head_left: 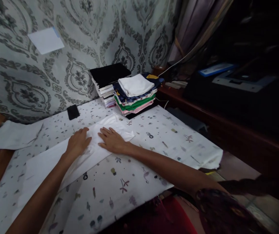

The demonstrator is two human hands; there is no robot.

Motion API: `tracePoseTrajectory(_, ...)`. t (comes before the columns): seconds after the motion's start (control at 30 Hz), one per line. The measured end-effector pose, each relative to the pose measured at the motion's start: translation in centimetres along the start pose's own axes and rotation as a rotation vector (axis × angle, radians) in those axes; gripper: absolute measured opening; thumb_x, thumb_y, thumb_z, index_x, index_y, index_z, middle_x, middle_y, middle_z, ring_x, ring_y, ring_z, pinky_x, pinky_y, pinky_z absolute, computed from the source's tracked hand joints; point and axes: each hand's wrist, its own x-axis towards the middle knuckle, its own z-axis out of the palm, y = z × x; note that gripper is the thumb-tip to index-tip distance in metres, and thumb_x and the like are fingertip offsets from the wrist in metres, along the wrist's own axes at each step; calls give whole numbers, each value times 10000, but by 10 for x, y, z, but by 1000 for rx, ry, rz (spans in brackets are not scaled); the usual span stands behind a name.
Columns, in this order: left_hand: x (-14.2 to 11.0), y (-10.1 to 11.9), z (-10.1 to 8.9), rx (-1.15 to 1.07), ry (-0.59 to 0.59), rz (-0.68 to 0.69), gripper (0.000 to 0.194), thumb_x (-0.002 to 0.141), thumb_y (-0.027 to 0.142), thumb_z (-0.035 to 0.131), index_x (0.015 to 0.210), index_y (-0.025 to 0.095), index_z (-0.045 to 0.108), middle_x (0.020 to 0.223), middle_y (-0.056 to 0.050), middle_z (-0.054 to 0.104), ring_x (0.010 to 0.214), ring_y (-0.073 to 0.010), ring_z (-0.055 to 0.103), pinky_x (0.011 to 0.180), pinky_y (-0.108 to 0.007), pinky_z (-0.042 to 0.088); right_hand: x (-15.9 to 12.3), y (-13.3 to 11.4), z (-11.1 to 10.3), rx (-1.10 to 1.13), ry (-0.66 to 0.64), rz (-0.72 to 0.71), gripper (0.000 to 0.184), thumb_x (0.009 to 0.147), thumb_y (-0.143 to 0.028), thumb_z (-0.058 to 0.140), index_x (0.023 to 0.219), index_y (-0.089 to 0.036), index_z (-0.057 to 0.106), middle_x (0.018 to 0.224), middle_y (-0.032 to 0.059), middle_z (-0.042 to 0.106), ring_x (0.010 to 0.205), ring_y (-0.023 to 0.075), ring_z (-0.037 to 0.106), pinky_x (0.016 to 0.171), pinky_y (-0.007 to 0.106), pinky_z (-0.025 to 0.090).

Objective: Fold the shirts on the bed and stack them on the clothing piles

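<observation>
A long white cloth lies folded lengthwise on a table under a patterned sheet. My left hand rests palm down on the cloth with its fingers bent loosely. My right hand lies flat on the same cloth just to the right, fingers stretched out toward the left. Both hands press on the cloth near its far end and hold nothing.
A stack of folded clothes with a white piece on top stands at the back by the wall, next to a second pile topped in black. A small black object lies near the wall. Dark wooden furniture stands right.
</observation>
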Motion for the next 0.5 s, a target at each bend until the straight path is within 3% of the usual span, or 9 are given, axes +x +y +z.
tracePoseTrajectory(0.07, -1, 14, 0, -25, 79, 148, 308, 912, 287, 420, 1182, 199, 540, 1141, -125, 625, 1090, -302, 589, 900, -452, 484, -1, -2, -3, 7, 12, -6, 500, 992, -412, 486, 1383, -102, 514, 1514, 188, 445, 1450, 301, 339, 1183, 480, 269)
tracePoseTrajectory(0.17, 2, 33, 6, -209, 65, 291, 278, 947, 258, 370, 1159, 207, 543, 1162, -99, 622, 1100, -248, 592, 952, -409, 482, -9, 1, -16, 15, 72, 12, 371, 996, -294, 471, 1307, -121, 573, 1451, 175, 509, 1381, 285, 430, 1139, 463, 334)
tracePoseTrajectory(0.27, 5, 42, 17, -273, 11, 300, 274, 979, 334, 372, 1137, 209, 558, 1151, -92, 623, 1084, -249, 591, 966, -423, 480, -32, 17, -36, 34, 182, 127, 284, 972, -178, 442, 1165, -126, 644, 1286, 165, 602, 1223, 270, 534, 1053, 439, 410)
tracePoseTrajectory(0.37, 6, 43, 28, -265, -4, 312, 336, 991, 406, 381, 1184, 195, 558, 1256, -112, 596, 1168, -270, 559, 1017, -448, 453, -62, 40, -55, 99, 265, 346, 230, 964, -192, 436, 974, -153, 663, 1053, 127, 630, 1037, 248, 579, 921, 399, 477)
tracePoseTrajectory(0.5, 5, 43, 37, -206, 20, 305, 418, 996, 449, 376, 1266, 180, 546, 1377, -132, 560, 1269, -288, 515, 1075, -472, 409, -87, 55, -58, 193, 242, 522, 228, 960, -283, 481, 803, -187, 616, 934, 95, 592, 956, 243, 567, 848, 380, 487)
